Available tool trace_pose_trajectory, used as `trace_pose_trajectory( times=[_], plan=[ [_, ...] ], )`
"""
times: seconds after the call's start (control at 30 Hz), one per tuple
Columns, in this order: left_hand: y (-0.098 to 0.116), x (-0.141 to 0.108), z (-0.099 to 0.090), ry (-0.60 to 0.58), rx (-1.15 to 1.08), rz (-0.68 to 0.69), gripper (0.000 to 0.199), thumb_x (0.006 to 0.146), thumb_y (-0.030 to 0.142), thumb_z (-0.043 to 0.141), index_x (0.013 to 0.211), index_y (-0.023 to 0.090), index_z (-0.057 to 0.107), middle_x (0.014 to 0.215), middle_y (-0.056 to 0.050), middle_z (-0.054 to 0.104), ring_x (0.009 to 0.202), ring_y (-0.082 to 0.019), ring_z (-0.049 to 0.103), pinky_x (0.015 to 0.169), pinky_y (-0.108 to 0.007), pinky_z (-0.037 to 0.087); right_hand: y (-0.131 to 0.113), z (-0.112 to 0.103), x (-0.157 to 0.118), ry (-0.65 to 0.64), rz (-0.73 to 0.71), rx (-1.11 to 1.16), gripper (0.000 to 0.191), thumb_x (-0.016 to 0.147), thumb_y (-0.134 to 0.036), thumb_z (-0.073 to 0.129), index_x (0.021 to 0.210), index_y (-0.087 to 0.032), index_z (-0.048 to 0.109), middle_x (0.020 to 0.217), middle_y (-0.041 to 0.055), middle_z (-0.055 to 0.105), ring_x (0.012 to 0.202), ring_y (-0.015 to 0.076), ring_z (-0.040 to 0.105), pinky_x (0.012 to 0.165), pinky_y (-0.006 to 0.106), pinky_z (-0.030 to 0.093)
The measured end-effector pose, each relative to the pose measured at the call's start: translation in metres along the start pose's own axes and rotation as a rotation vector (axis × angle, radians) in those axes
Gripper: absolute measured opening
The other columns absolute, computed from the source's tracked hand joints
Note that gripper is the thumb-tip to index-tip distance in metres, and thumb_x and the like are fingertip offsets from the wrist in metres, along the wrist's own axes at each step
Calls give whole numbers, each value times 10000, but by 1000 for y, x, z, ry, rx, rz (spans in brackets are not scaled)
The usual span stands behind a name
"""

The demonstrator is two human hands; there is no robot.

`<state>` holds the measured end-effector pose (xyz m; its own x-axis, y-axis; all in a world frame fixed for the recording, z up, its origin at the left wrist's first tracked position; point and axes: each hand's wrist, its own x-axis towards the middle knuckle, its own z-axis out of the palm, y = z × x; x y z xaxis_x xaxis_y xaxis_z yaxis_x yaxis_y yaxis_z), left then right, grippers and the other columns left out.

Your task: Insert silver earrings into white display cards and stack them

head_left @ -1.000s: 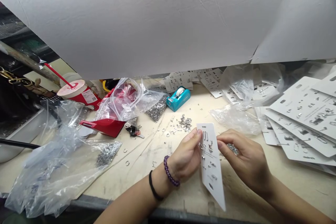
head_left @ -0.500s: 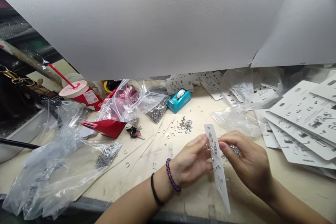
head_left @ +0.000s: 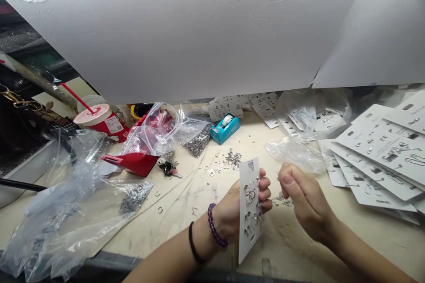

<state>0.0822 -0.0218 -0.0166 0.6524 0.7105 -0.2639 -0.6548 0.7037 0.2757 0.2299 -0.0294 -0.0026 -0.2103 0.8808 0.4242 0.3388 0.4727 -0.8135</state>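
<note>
My left hand (head_left: 237,214) grips a white printed card (head_left: 248,177) upright, with its fingers curled round the right edge. Several silver metal rings and hooks (head_left: 250,196) hang on the card's face. My right hand (head_left: 308,199) is apart from the card, its fingers drawn together, and I cannot tell whether they hold a tiny part. Just below those fingertips lies a small clump of silver metal pieces (head_left: 283,200). A purple bead bracelet (head_left: 215,225) and a black band (head_left: 193,243) circle my left wrist.
Loose metal pieces (head_left: 232,159) dot the pale table (head_left: 292,243). A stack of printed cards (head_left: 381,154) lies at right. Clear plastic bags (head_left: 49,212) spread at left. Further back are a teal tape dispenser (head_left: 225,129), a red dustpan (head_left: 133,163) and a red cup (head_left: 102,121).
The card has turned to face me and shifted left, now showing its rings. My right hand has moved away from the card, and the metal clump is now visible below it.
</note>
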Motion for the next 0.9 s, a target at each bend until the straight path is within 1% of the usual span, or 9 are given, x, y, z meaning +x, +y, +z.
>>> trace_pose_trajectory(
  times=[0.1, 0.17, 0.2, 0.3, 0.4, 0.53, 0.73, 0.9],
  plan=[
    [-2, -2, 4, -7, 86, 45, 219, 676, 167, 693, 830, 139, 539, 689, 23, 422, 544, -44, 397, 525, -151, 322, -1, 3, -2, -73, 84, 212, 151, 914, -202, 374, 777, -194, 435, 692, -18, 490, 548, 70, 507, 492, 187, 460],
    [-2, -4, 4, -34, 138, 67, 199, 692, 176, 691, 804, 140, 530, 662, 28, 424, 527, -39, 396, 520, -151, 321, -1, 6, -4, -77, 82, 325, 69, 891, -178, 435, 837, -201, 471, 765, -10, 508, 584, 67, 539, 519, 189, 487],
    [-3, -4, 4, -48, 161, 75, 194, 698, 182, 690, 793, 141, 526, 646, 29, 427, 523, -39, 401, 519, -149, 320, -1, 7, -5, -64, 70, 343, 60, 875, -162, 467, 845, -204, 497, 781, -6, 511, 607, 72, 554, 536, 196, 496],
    [-3, -5, 2, -60, 186, 85, 222, 691, 204, 710, 783, 150, 516, 629, 34, 440, 521, -37, 417, 529, -146, 332, 0, 9, -7, -8, 14, 284, 97, 824, -117, 542, 836, -209, 573, 776, 8, 523, 683, 102, 572, 572, 218, 506],
    [-2, -6, 2, -70, 188, 94, 246, 685, 247, 722, 775, 149, 515, 636, 30, 459, 530, -40, 434, 538, -150, 353, 0, 10, -7, 31, -20, 230, 143, 800, -90, 566, 860, -214, 604, 770, 15, 541, 700, 116, 567, 581, 233, 506],
    [-3, -6, 1, -98, 209, 100, 240, 707, 289, 702, 761, 140, 522, 628, 17, 481, 537, -48, 465, 536, -149, 370, 0, 10, -8, 67, -70, 167, 162, 795, -81, 567, 873, -215, 615, 763, 16, 549, 693, 118, 560, 579, 240, 500],
    [-3, -5, -1, -124, 176, 85, 215, 730, 260, 684, 795, 149, 512, 649, 19, 484, 528, -45, 470, 522, -143, 365, -1, 12, -9, 100, -121, 93, 175, 777, -68, 581, 875, -208, 618, 761, 14, 547, 689, 117, 559, 566, 241, 496],
    [-3, -5, -1, -101, 168, 80, 239, 702, 254, 710, 766, 144, 508, 659, 20, 482, 549, -43, 471, 539, -142, 371, 0, 12, -7, 104, -132, 86, 178, 777, -64, 582, 876, -208, 616, 759, 9, 559, 686, 110, 563, 570, 234, 492]
  ],
)
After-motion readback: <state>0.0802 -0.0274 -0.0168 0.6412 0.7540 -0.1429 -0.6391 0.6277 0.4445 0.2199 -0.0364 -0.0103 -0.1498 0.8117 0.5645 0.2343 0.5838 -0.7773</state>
